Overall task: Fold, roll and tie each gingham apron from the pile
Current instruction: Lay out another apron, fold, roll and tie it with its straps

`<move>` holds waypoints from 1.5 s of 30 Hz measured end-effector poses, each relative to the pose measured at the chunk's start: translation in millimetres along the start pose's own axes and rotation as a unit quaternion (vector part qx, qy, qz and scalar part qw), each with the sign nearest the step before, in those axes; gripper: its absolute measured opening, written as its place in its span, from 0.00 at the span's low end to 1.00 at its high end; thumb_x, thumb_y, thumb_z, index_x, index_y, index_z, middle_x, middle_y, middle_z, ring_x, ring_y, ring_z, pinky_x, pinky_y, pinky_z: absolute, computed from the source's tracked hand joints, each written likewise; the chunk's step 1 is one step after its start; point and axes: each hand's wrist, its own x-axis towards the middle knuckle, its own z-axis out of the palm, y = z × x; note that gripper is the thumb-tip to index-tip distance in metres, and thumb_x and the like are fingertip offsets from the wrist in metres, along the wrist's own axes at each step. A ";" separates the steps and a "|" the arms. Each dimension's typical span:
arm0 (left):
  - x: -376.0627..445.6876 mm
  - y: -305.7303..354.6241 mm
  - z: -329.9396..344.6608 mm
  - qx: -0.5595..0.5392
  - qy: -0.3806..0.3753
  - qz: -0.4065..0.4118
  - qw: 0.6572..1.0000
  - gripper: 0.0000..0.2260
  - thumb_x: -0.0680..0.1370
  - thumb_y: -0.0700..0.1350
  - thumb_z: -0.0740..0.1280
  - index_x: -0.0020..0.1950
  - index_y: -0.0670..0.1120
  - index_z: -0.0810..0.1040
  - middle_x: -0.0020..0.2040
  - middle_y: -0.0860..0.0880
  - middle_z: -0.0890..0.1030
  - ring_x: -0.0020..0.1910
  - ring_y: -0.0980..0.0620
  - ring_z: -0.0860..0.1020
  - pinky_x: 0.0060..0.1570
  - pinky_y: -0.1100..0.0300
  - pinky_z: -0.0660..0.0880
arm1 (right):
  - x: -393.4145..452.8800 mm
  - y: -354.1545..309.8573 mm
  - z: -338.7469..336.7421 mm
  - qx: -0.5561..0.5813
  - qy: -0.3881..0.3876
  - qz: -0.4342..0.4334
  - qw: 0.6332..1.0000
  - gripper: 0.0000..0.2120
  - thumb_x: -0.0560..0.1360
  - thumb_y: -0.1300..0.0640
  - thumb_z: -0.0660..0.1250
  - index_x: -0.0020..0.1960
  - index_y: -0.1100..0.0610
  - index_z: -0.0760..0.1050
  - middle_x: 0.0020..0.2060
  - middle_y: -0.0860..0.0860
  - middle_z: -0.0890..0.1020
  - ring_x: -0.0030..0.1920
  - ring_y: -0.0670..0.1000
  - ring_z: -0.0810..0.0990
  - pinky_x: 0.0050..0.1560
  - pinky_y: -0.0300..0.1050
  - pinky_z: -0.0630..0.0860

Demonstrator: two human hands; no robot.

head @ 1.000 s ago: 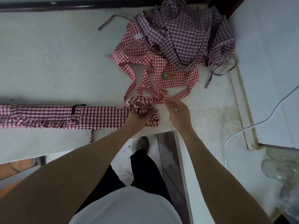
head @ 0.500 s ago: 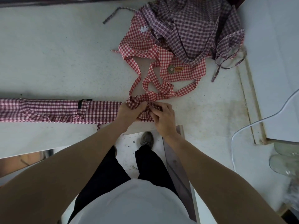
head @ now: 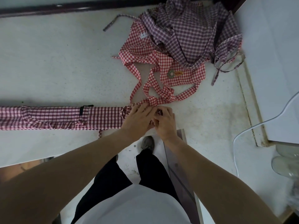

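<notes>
I look down at a pale table (head: 56, 65). A long folded apron (head: 61, 118) with dark red and white checks lies flat along the near edge, running off to the left. It has a small black clip (head: 82, 110) near its middle, and a thin bit of strap (head: 100, 134) hangs down over the table edge.

Both my hands are at the right end of this apron, where the cloth is bunched up. My left hand (head: 138, 118) lies on top of the bunch with its fingers spread forward and bent a little over the cloth. My right hand (head: 165, 122) is just beside it, touching it, with its fingers curled in and pinching a small wad of the checked cloth. Most of the bunch is hidden under my hands, so I cannot tell how far it is rolled.

Farther back on the table sits the pile. A bright red and white apron (head: 142, 50) lies spread out with a small flower badge (head: 175, 73) on it. Its long straps (head: 161, 94) loop across the table and come right up to my fingers. A purple checked apron (head: 191, 29) is heaped on top of the red one, at the back right.

A white cord (head: 252, 128) curves over the right side. Some clear glass things (head: 288, 162) stand at the far right edge; they are blurry. Below the table I see my dark trousers (head: 145, 172) and one shoe (head: 148, 143) on the floor.
</notes>
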 end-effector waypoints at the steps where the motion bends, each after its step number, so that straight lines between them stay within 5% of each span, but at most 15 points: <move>1: -2.0 -3.9 4.8 0.011 -0.016 0.011 1.000 0.24 0.74 0.52 0.71 0.67 0.43 0.76 0.61 0.47 0.79 0.61 0.45 0.76 0.64 0.48 0.70 | 0.0 -0.5 -0.3 0.016 -0.005 0.009 1.000 0.10 0.70 0.57 0.77 0.51 0.51 0.84 0.57 0.52 0.80 0.58 0.55 0.70 0.50 0.51 0.75; 4: -9.8 -23.1 7.4 -0.017 -0.022 0.024 0.999 0.23 0.68 0.38 0.76 0.63 0.41 0.79 0.56 0.46 0.81 0.55 0.45 0.80 0.57 0.47 0.77 | 1.8 0.0 -2.5 0.101 0.004 0.049 0.994 0.10 0.73 0.55 0.74 0.55 0.52 0.84 0.56 0.52 0.79 0.59 0.56 0.71 0.53 0.52 0.73; 7: -17.0 -38.6 0.2 -0.019 -0.035 0.046 0.998 0.17 0.71 0.41 0.73 0.60 0.42 0.81 0.54 0.45 0.82 0.54 0.44 0.80 0.55 0.47 0.78 | 3.2 -3.6 -5.7 0.147 0.009 0.086 0.985 0.11 0.73 0.54 0.74 0.54 0.56 0.84 0.56 0.53 0.80 0.59 0.56 0.72 0.57 0.50 0.74; 10: -25.6 -48.8 -5.3 -0.037 -0.044 0.030 0.998 0.12 0.72 0.42 0.73 0.55 0.42 0.83 0.53 0.45 0.82 0.53 0.43 0.80 0.53 0.47 0.79 | 4.4 -8.7 -13.5 0.174 -0.019 0.152 0.973 0.12 0.72 0.56 0.76 0.53 0.59 0.83 0.59 0.53 0.77 0.60 0.50 0.69 0.59 0.35 0.66; 14: -35.1 -53.7 -0.4 -0.060 -0.050 -0.002 0.997 0.21 0.62 0.32 0.79 0.54 0.40 0.84 0.52 0.44 0.84 0.51 0.42 0.82 0.50 0.47 0.80 | 9.8 -17.1 -27.8 0.202 -0.037 0.223 0.953 0.13 0.73 0.58 0.76 0.55 0.59 0.81 0.55 0.52 0.78 0.56 0.50 0.75 0.55 0.35 0.72; 17: -38.1 -51.8 7.4 -0.083 -0.046 -0.008 0.995 0.21 0.62 0.32 0.80 0.53 0.41 0.84 0.52 0.44 0.84 0.51 0.42 0.82 0.51 0.47 0.81 | 12.4 -23.6 -39.5 0.249 -0.071 0.328 0.909 0.21 0.74 0.58 0.74 0.63 0.59 0.71 0.49 0.50 0.77 0.48 0.50 0.78 0.40 0.30 0.70; 21: -52.1 -47.3 15.1 -0.088 -0.023 -0.005 0.996 0.21 0.61 0.34 0.81 0.53 0.41 0.85 0.53 0.44 0.85 0.51 0.44 0.82 0.53 0.49 0.79 | 11.2 -23.9 -39.1 0.316 -0.178 0.406 0.839 0.17 0.71 0.51 0.74 0.45 0.66 0.79 0.40 0.62 0.82 0.43 0.61 0.83 0.40 0.45 0.70; 24: -56.5 -47.0 17.9 -0.077 -0.007 -0.012 0.997 0.19 0.64 0.37 0.80 0.53 0.45 0.85 0.55 0.46 0.84 0.55 0.45 0.80 0.61 0.48 0.73 | 7.8 -26.1 -41.8 0.377 -0.200 0.431 0.795 0.22 0.68 0.49 0.74 0.47 0.69 0.79 0.46 0.62 0.85 0.52 0.62 0.84 0.47 0.52 0.79; 26: -57.1 -46.2 16.5 -0.070 0.001 -0.041 0.997 0.15 0.67 0.40 0.77 0.53 0.48 0.85 0.56 0.46 0.81 0.57 0.44 0.75 0.60 0.46 0.68 | 5.7 -29.0 -47.5 0.407 -0.212 0.423 0.781 0.21 0.70 0.53 0.74 0.54 0.68 0.79 0.50 0.61 0.85 0.53 0.61 0.84 0.57 0.60 0.80; 31: -57.2 -48.0 17.1 -0.182 -0.033 -0.099 0.978 0.08 0.75 0.38 0.72 0.53 0.41 0.80 0.54 0.44 0.76 0.52 0.46 0.72 0.53 0.46 0.76 | 8.6 -47.8 -57.3 0.430 -0.243 0.362 0.791 0.19 0.66 0.55 0.75 0.52 0.66 0.80 0.47 0.59 0.86 0.51 0.59 0.85 0.59 0.64 0.79; 35: -51.6 -54.0 4.6 -0.306 -0.064 -0.153 0.937 0.08 0.76 0.36 0.69 0.55 0.39 0.78 0.52 0.45 0.77 0.50 0.49 0.74 0.54 0.51 0.75 | 16.8 -70.9 -59.3 0.466 -0.223 0.340 0.786 0.14 0.68 0.61 0.73 0.49 0.70 0.79 0.45 0.62 0.85 0.50 0.61 0.85 0.57 0.59 0.80; 38: -45.7 -62.2 -12.5 -0.378 -0.134 -0.185 0.897 0.12 0.74 0.35 0.69 0.56 0.43 0.77 0.51 0.49 0.76 0.48 0.52 0.74 0.50 0.60 0.73 | 21.4 -90.3 -58.3 0.490 -0.229 0.322 0.777 0.04 0.71 0.66 0.70 0.39 0.59 0.78 0.37 0.55 0.83 0.42 0.54 0.83 0.49 0.50 0.80; 40: -44.0 -72.8 -21.2 -0.467 -0.188 -0.252 0.826 0.13 0.73 0.30 0.64 0.53 0.44 0.76 0.47 0.46 0.78 0.45 0.50 0.76 0.41 0.61 0.74 | 24.5 -103.6 -55.3 0.517 -0.235 0.326 0.756 0.05 0.69 0.66 0.70 0.38 0.58 0.76 0.35 0.54 0.80 0.40 0.52 0.79 0.47 0.48 0.76; 43: -46.3 -85.3 -34.5 -0.620 -0.175 -0.372 0.668 0.12 0.76 0.28 0.56 0.48 0.38 0.78 0.46 0.43 0.79 0.45 0.48 0.77 0.36 0.65 0.77 | 29.2 -120.3 -49.2 0.545 -0.244 0.332 0.731 0.10 0.64 0.60 0.70 0.45 0.62 0.77 0.41 0.59 0.77 0.45 0.57 0.77 0.51 0.53 0.72; 45: -48.5 -88.9 -38.5 -0.648 -0.158 -0.395 0.632 0.11 0.81 0.32 0.55 0.45 0.39 0.75 0.43 0.45 0.77 0.42 0.50 0.77 0.32 0.68 0.77 | 30.4 -127.7 -46.2 0.548 -0.255 0.339 0.721 0.09 0.64 0.60 0.70 0.43 0.60 0.76 0.42 0.60 0.77 0.47 0.58 0.77 0.53 0.54 0.72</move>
